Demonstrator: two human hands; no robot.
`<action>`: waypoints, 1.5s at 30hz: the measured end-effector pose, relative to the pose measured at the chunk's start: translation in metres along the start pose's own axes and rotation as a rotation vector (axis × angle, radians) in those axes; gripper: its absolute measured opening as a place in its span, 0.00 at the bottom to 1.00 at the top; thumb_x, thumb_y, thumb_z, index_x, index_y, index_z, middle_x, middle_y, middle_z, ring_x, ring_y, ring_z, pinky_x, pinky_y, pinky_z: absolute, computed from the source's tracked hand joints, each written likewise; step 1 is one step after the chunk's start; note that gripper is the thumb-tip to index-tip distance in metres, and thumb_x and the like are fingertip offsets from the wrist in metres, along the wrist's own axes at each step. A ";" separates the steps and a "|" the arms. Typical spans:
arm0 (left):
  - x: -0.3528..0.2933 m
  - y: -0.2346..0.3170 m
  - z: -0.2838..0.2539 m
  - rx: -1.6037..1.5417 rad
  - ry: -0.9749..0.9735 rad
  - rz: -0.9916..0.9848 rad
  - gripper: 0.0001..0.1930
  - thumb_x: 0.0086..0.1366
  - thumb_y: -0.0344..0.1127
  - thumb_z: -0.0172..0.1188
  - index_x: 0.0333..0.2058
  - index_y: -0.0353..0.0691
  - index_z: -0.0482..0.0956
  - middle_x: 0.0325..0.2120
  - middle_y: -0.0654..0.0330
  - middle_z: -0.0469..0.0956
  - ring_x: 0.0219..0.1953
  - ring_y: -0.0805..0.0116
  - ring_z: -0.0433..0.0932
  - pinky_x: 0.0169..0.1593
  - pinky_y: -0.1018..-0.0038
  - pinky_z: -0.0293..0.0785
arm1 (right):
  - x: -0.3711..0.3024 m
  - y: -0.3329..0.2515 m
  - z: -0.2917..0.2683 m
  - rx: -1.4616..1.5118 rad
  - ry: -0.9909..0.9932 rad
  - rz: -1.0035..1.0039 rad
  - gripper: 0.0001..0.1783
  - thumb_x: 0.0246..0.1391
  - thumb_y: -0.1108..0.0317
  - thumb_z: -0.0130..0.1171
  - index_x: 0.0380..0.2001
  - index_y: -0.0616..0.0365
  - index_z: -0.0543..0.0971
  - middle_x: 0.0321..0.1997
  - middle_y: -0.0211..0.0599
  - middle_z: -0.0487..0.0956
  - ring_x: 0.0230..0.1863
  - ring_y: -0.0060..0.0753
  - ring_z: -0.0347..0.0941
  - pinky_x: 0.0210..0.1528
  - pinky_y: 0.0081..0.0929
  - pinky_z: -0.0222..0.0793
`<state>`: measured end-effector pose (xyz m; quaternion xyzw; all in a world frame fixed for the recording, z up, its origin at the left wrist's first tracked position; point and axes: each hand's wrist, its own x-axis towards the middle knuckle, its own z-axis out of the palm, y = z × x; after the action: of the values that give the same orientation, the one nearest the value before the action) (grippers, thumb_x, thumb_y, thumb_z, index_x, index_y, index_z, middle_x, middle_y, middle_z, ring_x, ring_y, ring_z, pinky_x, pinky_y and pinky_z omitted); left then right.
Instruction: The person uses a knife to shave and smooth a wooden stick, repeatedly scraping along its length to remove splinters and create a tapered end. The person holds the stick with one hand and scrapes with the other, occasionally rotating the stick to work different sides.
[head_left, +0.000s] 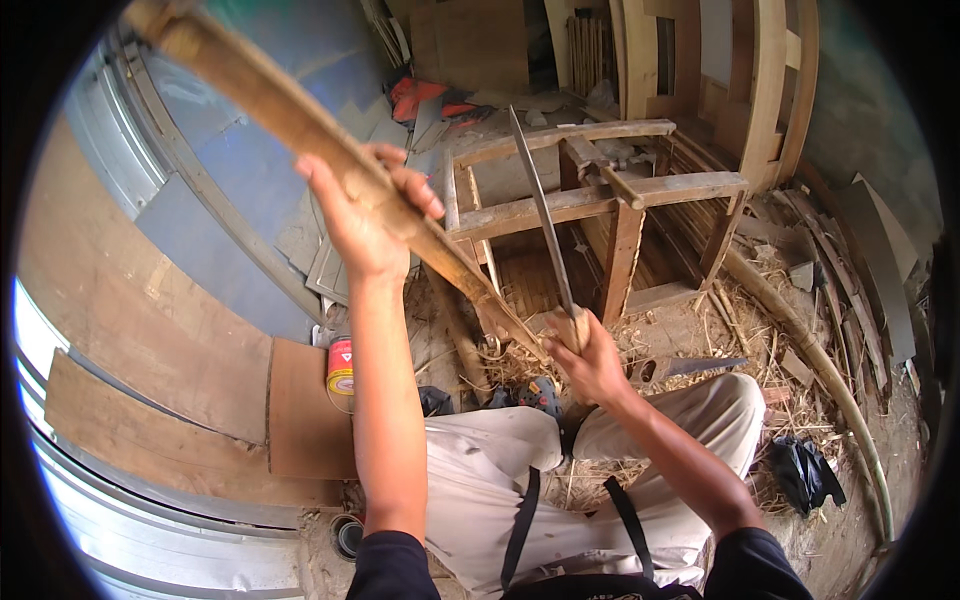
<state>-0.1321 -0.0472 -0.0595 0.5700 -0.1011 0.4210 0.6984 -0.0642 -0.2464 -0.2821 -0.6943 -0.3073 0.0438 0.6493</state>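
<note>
My left hand [362, 222] is closed around a long split piece of bamboo [265, 88], thumb on one side and fingers on the other. The piece slants from the upper left down toward my right hand [592, 364], its lower end close to those fingers; whether they touch cannot be told. In that right hand is a machete [543, 212], gripped by its wooden handle with the long narrow blade pointing up and away. Behind the blade stands a low wooden frame [690, 188] with a short round stick [622, 188] lying over its bars.
A handsaw [700, 366] lies beside my right knee among bamboo shavings [730, 315]. A long pole [800, 325] and a black plastic bag [805, 474] are on the right. To the left are a red and yellow can [341, 366] and wooden boards [150, 410]. Timber panels [765, 90] lean behind.
</note>
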 end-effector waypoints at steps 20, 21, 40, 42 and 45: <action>-0.152 -0.092 -0.059 0.614 -0.322 -0.302 0.34 0.67 0.67 0.40 0.44 0.38 0.74 0.38 0.57 0.77 0.42 0.66 0.75 0.48 0.64 0.71 | 0.069 -0.135 -0.004 0.407 0.250 -0.206 0.16 0.51 0.74 0.66 0.42 0.63 0.74 0.39 0.35 0.81 0.39 0.24 0.77 0.44 0.25 0.72; -0.173 -0.100 -0.066 0.651 -0.411 -0.378 0.32 0.68 0.65 0.42 0.43 0.37 0.74 0.35 0.57 0.77 0.37 0.67 0.76 0.43 0.65 0.73 | 0.077 -0.136 -0.003 0.411 0.263 -0.194 0.15 0.51 0.74 0.66 0.41 0.63 0.75 0.39 0.35 0.81 0.38 0.24 0.77 0.43 0.25 0.72; -0.237 -0.132 -0.076 0.061 0.264 -0.885 0.21 0.72 0.48 0.48 0.36 0.32 0.75 0.19 0.60 0.73 0.15 0.75 0.69 0.20 0.78 0.64 | 0.081 -0.003 -0.004 -0.756 -0.326 -0.180 0.25 0.50 0.59 0.61 0.48 0.60 0.69 0.35 0.51 0.80 0.37 0.58 0.78 0.38 0.46 0.74; -0.231 -0.131 -0.077 -0.083 0.247 -0.888 0.19 0.72 0.46 0.48 0.41 0.31 0.74 0.22 0.59 0.74 0.18 0.74 0.70 0.23 0.78 0.66 | 0.082 0.003 -0.003 -0.899 -0.480 -0.255 0.24 0.48 0.60 0.62 0.46 0.59 0.70 0.36 0.49 0.80 0.36 0.57 0.78 0.38 0.46 0.75; -0.227 -0.128 -0.078 -0.242 0.208 -0.882 0.18 0.72 0.43 0.47 0.47 0.31 0.73 0.27 0.58 0.75 0.22 0.73 0.72 0.27 0.77 0.68 | 0.077 0.011 0.003 -0.975 -0.550 -0.352 0.23 0.45 0.62 0.62 0.43 0.59 0.69 0.36 0.48 0.79 0.34 0.55 0.79 0.36 0.46 0.75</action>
<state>-0.2104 -0.0854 -0.3174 0.4280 0.1730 0.1238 0.8784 0.0009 -0.2066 -0.2665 -0.8143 -0.5600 -0.0325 0.1491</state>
